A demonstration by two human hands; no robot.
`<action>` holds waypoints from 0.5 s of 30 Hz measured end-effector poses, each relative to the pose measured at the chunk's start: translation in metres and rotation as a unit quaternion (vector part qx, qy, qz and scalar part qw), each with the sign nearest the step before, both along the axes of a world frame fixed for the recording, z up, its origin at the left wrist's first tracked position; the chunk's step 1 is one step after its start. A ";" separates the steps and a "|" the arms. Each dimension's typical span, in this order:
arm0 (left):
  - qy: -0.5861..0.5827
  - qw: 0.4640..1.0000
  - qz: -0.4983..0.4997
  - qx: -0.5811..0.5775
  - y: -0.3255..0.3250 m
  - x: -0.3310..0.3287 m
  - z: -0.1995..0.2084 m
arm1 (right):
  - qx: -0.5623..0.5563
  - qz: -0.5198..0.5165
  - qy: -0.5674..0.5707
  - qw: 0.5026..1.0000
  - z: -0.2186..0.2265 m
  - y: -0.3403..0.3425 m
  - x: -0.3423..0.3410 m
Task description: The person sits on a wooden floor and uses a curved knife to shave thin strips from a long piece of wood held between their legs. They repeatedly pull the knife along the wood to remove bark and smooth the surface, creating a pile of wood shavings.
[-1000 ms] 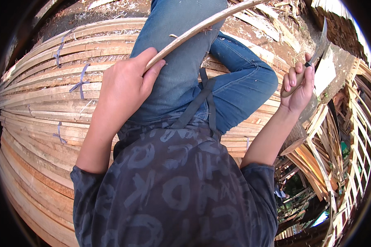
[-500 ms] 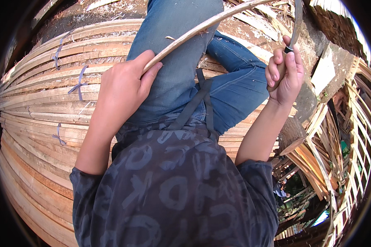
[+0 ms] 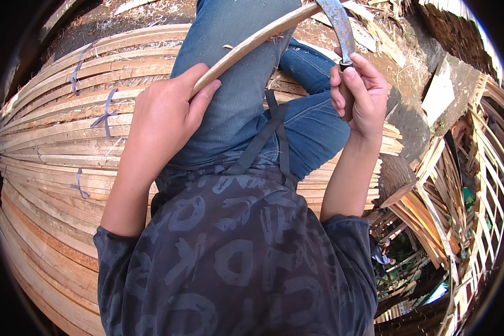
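Observation:
My left hand [image 3: 173, 112] is closed round the near end of a long, narrow wooden strip [image 3: 252, 42]. The strip slants up and to the right across my jeans, and its far end passes behind a blade at the top. A sickle [image 3: 341, 31] with a curved, rust-spotted blade and a dark handle is in my right hand [image 3: 361, 92]. My fingers wrap its handle, with the thumb along it near the collar. The blade curves up to the left and overlaps the strip's far part; whether it touches the wood I cannot tell.
Bundles of sawn wooden strips [image 3: 56, 140], tied with purplish cords [image 3: 105, 116], lie under and left of me. To the right are a cut log [image 3: 397, 179], a pale board piece [image 3: 439, 95] and stacked slats [image 3: 431, 229]. Shavings litter the ground ahead.
My right hand has moved left with the sickle, bringing its blade over to the strip. The strip has tilted slightly, its far part sitting a little lower; my left hand has barely moved.

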State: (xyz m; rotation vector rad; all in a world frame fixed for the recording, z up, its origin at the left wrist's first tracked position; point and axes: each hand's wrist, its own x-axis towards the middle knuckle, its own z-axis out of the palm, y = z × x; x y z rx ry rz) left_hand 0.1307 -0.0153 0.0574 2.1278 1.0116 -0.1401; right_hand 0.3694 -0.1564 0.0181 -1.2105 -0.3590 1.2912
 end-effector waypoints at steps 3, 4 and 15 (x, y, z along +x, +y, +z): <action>-0.001 1.000 -0.011 0.017 0.002 -0.001 0.001 | 0.002 0.016 -0.033 0.999 0.001 -0.001 -0.008; -0.005 1.000 -0.011 0.020 0.001 -0.001 0.000 | 0.008 0.032 -0.051 0.998 0.001 -0.002 -0.008; -0.005 1.000 -0.003 0.010 0.002 0.001 -0.001 | 0.024 0.087 0.023 0.996 0.007 -0.024 -0.002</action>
